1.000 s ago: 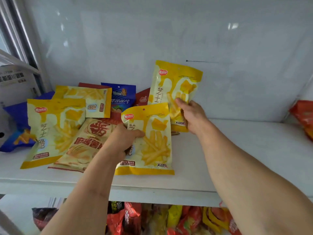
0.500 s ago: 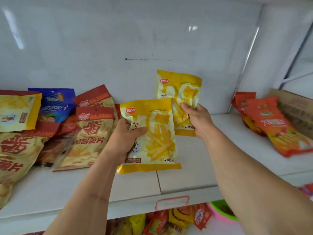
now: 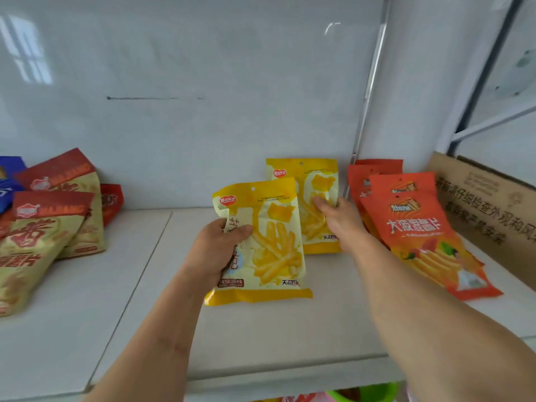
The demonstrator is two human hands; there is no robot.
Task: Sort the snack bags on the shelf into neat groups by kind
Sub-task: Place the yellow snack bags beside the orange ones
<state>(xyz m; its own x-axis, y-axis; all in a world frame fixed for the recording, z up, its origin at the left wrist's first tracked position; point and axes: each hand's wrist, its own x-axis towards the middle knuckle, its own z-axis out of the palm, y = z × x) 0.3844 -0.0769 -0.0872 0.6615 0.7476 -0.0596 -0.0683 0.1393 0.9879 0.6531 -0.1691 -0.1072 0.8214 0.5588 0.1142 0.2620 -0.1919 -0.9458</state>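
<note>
Shelf (image 3: 87, 329), counted from my left edge. One blue bag (image 3: 7, 181), partly cut off. Red-and-cream bags (image 3: 43, 245): three I can make out, plus a red corner behind; count uncertain. Yellow fries bags: two. My left hand (image 3: 216, 250) clamps the nearer yellow bag (image 3: 269, 245), tilted up from the shelf. Right of it, my right hand (image 3: 340, 220) pinches the second yellow bag (image 3: 313, 184), upright near the back wall. Orange bags (image 3: 412, 224): two visible, leaning. One cardboard box (image 3: 487, 201), farthest right.
</note>
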